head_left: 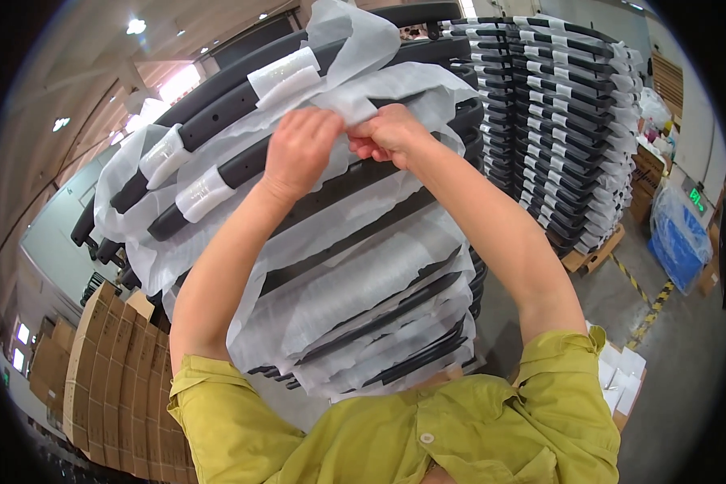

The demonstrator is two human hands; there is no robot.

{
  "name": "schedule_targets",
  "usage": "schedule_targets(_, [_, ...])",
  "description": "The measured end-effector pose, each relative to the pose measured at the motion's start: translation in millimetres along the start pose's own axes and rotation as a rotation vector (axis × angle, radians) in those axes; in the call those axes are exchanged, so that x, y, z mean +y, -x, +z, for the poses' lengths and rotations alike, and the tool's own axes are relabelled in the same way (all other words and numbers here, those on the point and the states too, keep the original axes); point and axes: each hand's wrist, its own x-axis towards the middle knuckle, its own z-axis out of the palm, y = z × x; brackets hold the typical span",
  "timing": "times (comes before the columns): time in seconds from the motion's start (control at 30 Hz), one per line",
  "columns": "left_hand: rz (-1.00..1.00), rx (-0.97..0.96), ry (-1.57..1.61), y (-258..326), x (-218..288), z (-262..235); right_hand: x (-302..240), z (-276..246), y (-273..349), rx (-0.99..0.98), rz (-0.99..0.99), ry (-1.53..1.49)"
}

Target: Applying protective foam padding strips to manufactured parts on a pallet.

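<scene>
A tall stack of black curved plastic frames (218, 113) stands right in front of me, each layered with thin white foam wrap (363, 274). My left hand (298, 149) and my right hand (389, 133) are raised side by side at the top of the stack. Both pinch the same strip of white foam wrap (348, 105) lying over the top frames. Clear tape bands (282, 77) hold foam pads around the black bars to the left of my hands.
A second tall stack of wrapped black frames (565, 113) stands on a wooden pallet (593, 250) at the right. Flat cardboard boxes (113, 379) lean in a row at lower left. A blue plastic-covered bundle (678, 234) and yellow-black floor tape (645, 298) lie at the right.
</scene>
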Motion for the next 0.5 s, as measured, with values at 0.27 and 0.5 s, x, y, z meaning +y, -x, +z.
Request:
schedule_targets(0.27, [-0.188,-0.103,0.258,-2,-9,18,16,-3,7,-0.081,-0.076,-0.028])
schedule_targets(0.5, [-0.613,-0.693,0.211,-19,-10,4,11,-7,10,-0.103,-0.056,0.005])
